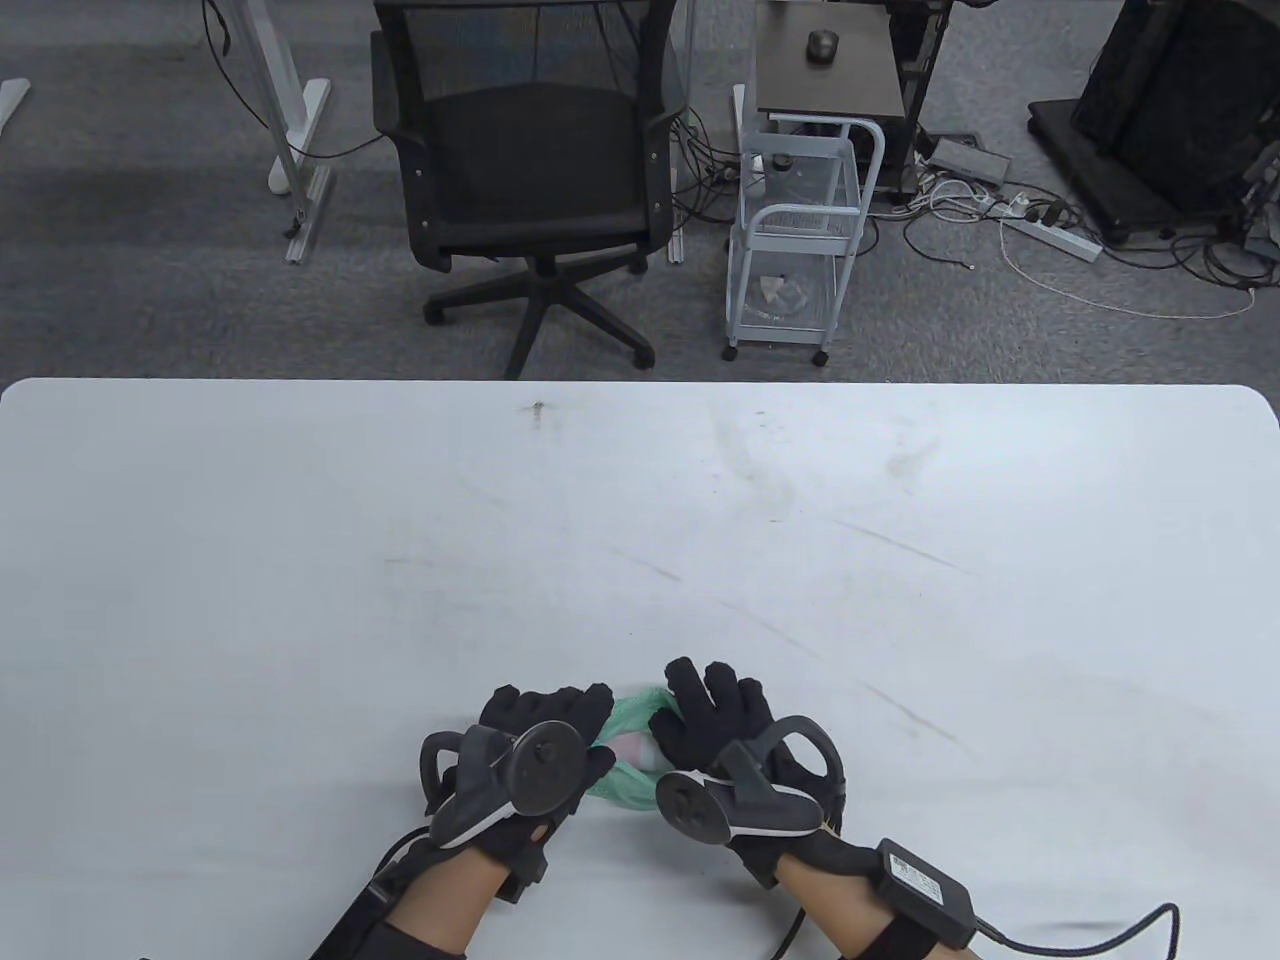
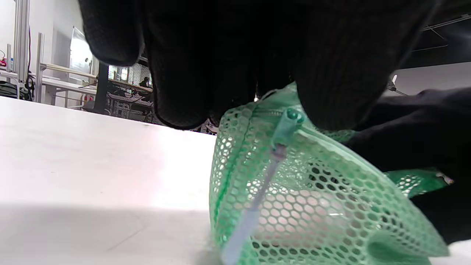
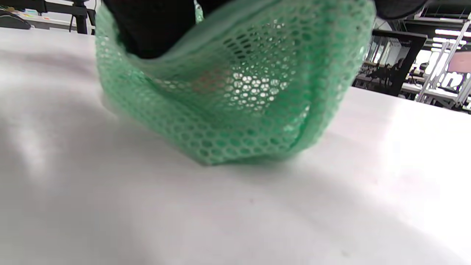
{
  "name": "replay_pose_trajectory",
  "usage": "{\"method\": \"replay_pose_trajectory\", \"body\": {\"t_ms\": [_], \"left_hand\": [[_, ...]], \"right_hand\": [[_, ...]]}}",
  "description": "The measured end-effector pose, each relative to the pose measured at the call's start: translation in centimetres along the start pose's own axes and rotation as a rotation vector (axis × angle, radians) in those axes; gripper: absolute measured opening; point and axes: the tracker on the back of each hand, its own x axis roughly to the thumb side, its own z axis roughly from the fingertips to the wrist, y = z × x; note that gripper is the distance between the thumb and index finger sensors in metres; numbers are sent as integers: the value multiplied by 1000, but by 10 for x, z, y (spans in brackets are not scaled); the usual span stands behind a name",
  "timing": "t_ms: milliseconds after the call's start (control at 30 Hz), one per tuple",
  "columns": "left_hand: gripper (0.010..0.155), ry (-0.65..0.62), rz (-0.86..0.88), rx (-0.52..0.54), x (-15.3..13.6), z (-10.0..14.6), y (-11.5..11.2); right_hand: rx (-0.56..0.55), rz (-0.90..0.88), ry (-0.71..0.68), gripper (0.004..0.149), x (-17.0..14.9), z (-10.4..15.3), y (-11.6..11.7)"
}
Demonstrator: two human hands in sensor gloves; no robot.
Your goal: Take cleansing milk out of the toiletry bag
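Observation:
A green mesh toiletry bag (image 1: 628, 712) lies on the white table (image 1: 640, 520) near its front edge, between my two hands. A pale pinkish item, probably the cleansing milk (image 1: 634, 750), shows through the mesh (image 2: 294, 209). My left hand (image 1: 590, 728) grips the bag's left end, with its fingers (image 2: 220, 73) on the top edge by the green zipper pull (image 2: 287, 125). My right hand (image 1: 690, 710) holds the bag's right end. In the right wrist view a black finger (image 3: 154, 29) shows at the bag's (image 3: 235, 95) upper rim.
An office chair (image 1: 530, 170) and a white wire trolley (image 1: 795, 240) stand on the floor beyond the table's far edge. A black box with a cable (image 1: 925, 880) hangs from my right wrist at the front edge.

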Motion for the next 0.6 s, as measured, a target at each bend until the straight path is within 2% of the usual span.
{"method": "replay_pose_trajectory", "body": {"t_ms": [200, 600], "left_hand": [[62, -3, 1, -9, 1, 0, -1], [62, -1, 1, -9, 2, -1, -1]], "right_hand": [[82, -60, 46, 68, -8, -4, 8], [72, -113, 75, 66, -10, -6, 13]]}}
